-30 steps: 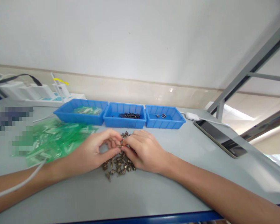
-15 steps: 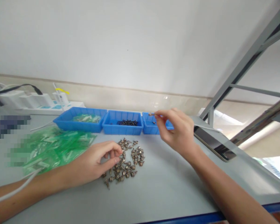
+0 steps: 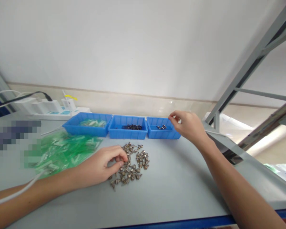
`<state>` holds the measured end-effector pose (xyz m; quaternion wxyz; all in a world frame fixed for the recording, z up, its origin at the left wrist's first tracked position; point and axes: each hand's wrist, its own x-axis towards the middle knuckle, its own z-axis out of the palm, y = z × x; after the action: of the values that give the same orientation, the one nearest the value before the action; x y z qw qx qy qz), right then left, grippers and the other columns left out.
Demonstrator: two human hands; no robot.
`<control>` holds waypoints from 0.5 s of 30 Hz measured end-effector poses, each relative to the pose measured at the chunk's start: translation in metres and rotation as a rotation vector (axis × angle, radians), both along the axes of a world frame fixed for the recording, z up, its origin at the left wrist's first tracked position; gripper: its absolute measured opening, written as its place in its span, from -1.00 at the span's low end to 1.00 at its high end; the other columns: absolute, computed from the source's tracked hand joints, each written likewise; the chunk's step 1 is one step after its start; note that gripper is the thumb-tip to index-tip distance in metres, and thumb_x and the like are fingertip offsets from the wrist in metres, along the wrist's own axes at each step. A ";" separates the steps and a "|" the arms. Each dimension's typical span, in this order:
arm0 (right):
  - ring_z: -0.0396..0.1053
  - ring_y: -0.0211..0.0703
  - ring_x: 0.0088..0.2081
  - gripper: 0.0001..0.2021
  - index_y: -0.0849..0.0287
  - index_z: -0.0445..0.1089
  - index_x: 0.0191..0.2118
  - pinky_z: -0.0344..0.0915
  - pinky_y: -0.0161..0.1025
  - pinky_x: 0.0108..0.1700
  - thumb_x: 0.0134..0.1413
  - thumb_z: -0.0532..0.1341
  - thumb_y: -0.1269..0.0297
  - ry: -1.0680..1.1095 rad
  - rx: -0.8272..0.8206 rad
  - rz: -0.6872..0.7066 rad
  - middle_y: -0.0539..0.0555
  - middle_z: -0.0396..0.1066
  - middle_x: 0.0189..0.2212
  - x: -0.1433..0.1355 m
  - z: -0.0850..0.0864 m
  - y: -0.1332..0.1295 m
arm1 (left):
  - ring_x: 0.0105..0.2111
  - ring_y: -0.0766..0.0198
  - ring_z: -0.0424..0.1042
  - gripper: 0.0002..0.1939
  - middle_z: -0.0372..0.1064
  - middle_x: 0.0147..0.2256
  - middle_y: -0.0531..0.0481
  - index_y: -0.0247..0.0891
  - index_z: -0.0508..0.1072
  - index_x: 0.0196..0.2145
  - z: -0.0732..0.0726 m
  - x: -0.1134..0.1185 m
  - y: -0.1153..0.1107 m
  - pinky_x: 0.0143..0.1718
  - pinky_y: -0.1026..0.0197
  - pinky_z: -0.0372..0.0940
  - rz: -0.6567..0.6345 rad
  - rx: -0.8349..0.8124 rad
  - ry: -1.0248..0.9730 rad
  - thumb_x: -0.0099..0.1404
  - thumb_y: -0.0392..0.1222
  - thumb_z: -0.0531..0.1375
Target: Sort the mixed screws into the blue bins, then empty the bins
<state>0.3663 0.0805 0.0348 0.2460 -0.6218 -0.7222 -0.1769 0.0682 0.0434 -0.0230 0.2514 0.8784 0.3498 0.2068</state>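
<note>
A loose pile of small metal hex-head screws [image 3: 131, 174] lies on the grey table. My left hand [image 3: 107, 163] rests at the pile's left side, fingers curled and thumb close to the index fingertip; whatever they pinch is hidden. Over the right edge of the right blue bin [image 3: 164, 135] hovers my right hand [image 3: 189, 125], its thumb and fingertips together with no screw showing between them. A few similar screws [image 3: 161, 127] lie inside that bin. The middle blue bin [image 3: 127, 134] contains dark screws [image 3: 132, 127].
Green plastic bags [image 3: 66, 152] with white pieces lie left of the pile. The left blue bin [image 3: 85, 130] has more bags inside. A power strip with plugs [image 3: 47, 108] stands behind. A phone [image 3: 228, 154] sits at the right, near a metal frame [image 3: 240, 81].
My right hand has moved right, and the screw it held at its fingertips no longer shows there. Screws in the right bin are now uncovered. My left hand stays by the pile.
</note>
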 end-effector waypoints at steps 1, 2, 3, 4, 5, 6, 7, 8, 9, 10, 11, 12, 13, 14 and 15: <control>0.40 -0.12 -0.41 -0.85 0.16 0.46 -0.33 0.11 -0.27 -0.40 0.09 0.13 0.33 -0.006 0.009 0.017 0.07 0.50 -0.43 -0.004 -0.001 -0.002 | -0.37 0.31 0.35 -0.84 0.41 -0.34 0.03 -0.21 0.42 -0.31 0.000 0.000 0.000 -0.27 0.29 0.26 0.007 -0.010 0.001 0.26 -0.25 0.03; 0.39 -0.13 -0.42 -0.85 0.16 0.46 -0.33 0.10 -0.27 -0.40 0.10 0.13 0.32 -0.017 0.021 0.044 0.06 0.49 -0.44 -0.009 -0.002 -0.004 | -0.38 0.32 0.35 -0.84 0.41 -0.35 0.03 -0.21 0.42 -0.32 0.000 0.000 0.000 -0.28 0.29 0.26 0.013 -0.020 -0.002 0.26 -0.25 0.04; 0.37 -0.14 -0.44 -0.86 0.16 0.45 -0.34 0.10 -0.27 -0.39 0.10 0.14 0.32 -0.034 0.031 0.081 0.06 0.47 -0.46 -0.015 -0.004 -0.008 | -0.39 0.32 0.34 -0.84 0.42 -0.36 0.04 -0.22 0.42 -0.33 0.000 0.000 0.000 -0.29 0.29 0.26 0.021 -0.033 -0.008 0.25 -0.25 0.04; 0.36 -0.15 -0.45 -0.86 0.16 0.45 -0.34 0.09 -0.26 -0.38 0.11 0.14 0.31 -0.056 0.040 0.125 0.05 0.46 -0.48 -0.022 -0.005 -0.012 | -0.39 0.32 0.34 -0.85 0.41 -0.36 0.04 -0.22 0.42 -0.33 0.000 0.001 0.001 -0.31 0.29 0.26 0.030 -0.049 -0.017 0.25 -0.24 0.05; 0.34 -0.16 -0.45 -0.86 0.17 0.45 -0.35 0.09 -0.26 -0.37 0.11 0.14 0.31 -0.080 0.045 0.175 0.05 0.44 -0.50 -0.029 -0.006 -0.017 | -0.40 0.32 0.34 -0.85 0.41 -0.37 0.04 -0.23 0.42 -0.33 0.000 0.000 0.001 -0.32 0.29 0.26 0.041 -0.067 -0.027 0.24 -0.23 0.06; 0.34 -0.16 -0.44 -0.85 0.17 0.44 -0.35 0.08 -0.25 -0.35 0.13 0.13 0.31 -0.106 0.045 0.233 0.05 0.43 -0.51 -0.036 -0.008 -0.022 | -0.41 0.32 0.33 -0.86 0.41 -0.38 0.03 -0.24 0.42 -0.32 0.000 0.000 0.003 -0.34 0.30 0.26 0.052 -0.086 -0.042 0.23 -0.22 0.07; 0.33 -0.15 -0.43 -0.84 0.18 0.44 -0.36 0.07 -0.24 -0.34 0.15 0.12 0.31 -0.131 0.044 0.291 0.05 0.43 -0.51 -0.043 -0.010 -0.027 | -0.42 0.33 0.33 -0.86 0.40 -0.39 0.03 -0.25 0.41 -0.31 0.000 0.000 0.004 -0.37 0.30 0.26 0.063 -0.107 -0.060 0.23 -0.21 0.08; 0.32 -0.15 -0.42 -0.82 0.18 0.43 -0.37 0.06 -0.23 -0.33 0.16 0.10 0.31 -0.154 0.044 0.347 0.05 0.42 -0.51 -0.050 -0.013 -0.032 | -0.43 0.33 0.32 -0.85 0.39 -0.40 0.03 -0.26 0.41 -0.30 0.001 -0.001 0.006 -0.39 0.30 0.26 0.069 -0.129 -0.078 0.22 -0.19 0.09; 0.31 -0.15 -0.42 -0.80 0.19 0.42 -0.38 0.05 -0.22 -0.32 0.18 0.09 0.31 -0.176 0.043 0.395 0.06 0.41 -0.52 -0.056 -0.015 -0.036 | -0.44 0.33 0.31 -0.84 0.38 -0.41 0.03 -0.27 0.40 -0.29 0.002 -0.002 0.007 -0.40 0.30 0.26 0.069 -0.154 -0.092 0.21 -0.19 0.09; 0.30 -0.15 -0.42 -0.79 0.19 0.41 -0.39 0.03 -0.21 -0.32 0.19 0.08 0.30 -0.194 0.038 0.436 0.05 0.41 -0.52 -0.061 -0.018 -0.040 | -0.45 0.34 0.31 -0.83 0.37 -0.41 0.03 -0.28 0.40 -0.28 0.003 -0.003 0.009 -0.42 0.31 0.25 0.061 -0.182 -0.099 0.19 -0.19 0.10; 0.29 -0.16 -0.43 -0.79 0.19 0.40 -0.39 0.01 -0.21 -0.31 0.20 0.07 0.30 -0.210 0.027 0.473 0.05 0.40 -0.52 -0.066 -0.022 -0.043 | -0.46 0.35 0.30 -0.83 0.37 -0.40 0.04 -0.28 0.39 -0.27 0.005 -0.003 0.011 -0.44 0.32 0.24 0.050 -0.211 -0.097 0.18 -0.20 0.10; 0.28 -0.16 -0.43 -0.79 0.19 0.40 -0.39 0.00 -0.20 -0.32 0.20 0.07 0.29 -0.220 0.008 0.505 0.04 0.40 -0.52 -0.070 -0.025 -0.046 | -0.48 0.36 0.28 -0.83 0.36 -0.41 0.05 -0.28 0.39 -0.27 0.007 -0.004 0.012 -0.46 0.33 0.23 0.036 -0.239 -0.084 0.17 -0.22 0.10; 0.28 -0.17 -0.43 -0.79 0.19 0.39 -0.39 -0.02 -0.20 -0.32 0.20 0.07 0.29 -0.226 -0.016 0.530 0.03 0.39 -0.52 -0.073 -0.028 -0.047 | -0.49 0.37 0.27 -0.83 0.35 -0.41 0.06 -0.28 0.39 -0.27 0.009 -0.005 0.012 -0.48 0.35 0.20 0.025 -0.263 -0.064 0.16 -0.23 0.10; 0.27 -0.17 -0.42 -0.80 0.18 0.38 -0.39 -0.03 -0.20 -0.32 0.21 0.07 0.29 -0.226 -0.048 0.552 0.02 0.39 -0.52 -0.076 -0.031 -0.048 | -0.51 0.39 0.25 -0.83 0.34 -0.43 0.07 -0.28 0.40 -0.27 0.010 -0.005 0.013 -0.50 0.36 0.18 0.017 -0.278 -0.043 0.15 -0.24 0.11; 0.27 -0.18 -0.41 -0.80 0.18 0.37 -0.39 -0.05 -0.20 -0.32 0.21 0.07 0.29 -0.221 -0.082 0.571 0.01 0.39 -0.51 -0.078 -0.034 -0.049 | -0.52 0.39 0.23 -0.83 0.33 -0.44 0.08 -0.28 0.40 -0.28 0.011 -0.005 0.013 -0.52 0.37 0.15 0.013 -0.287 -0.024 0.14 -0.25 0.11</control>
<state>0.2878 0.0316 0.0005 0.1802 -0.3800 -0.8967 -0.1378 0.0629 0.0564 -0.0121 0.3772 0.8286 0.3785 0.1669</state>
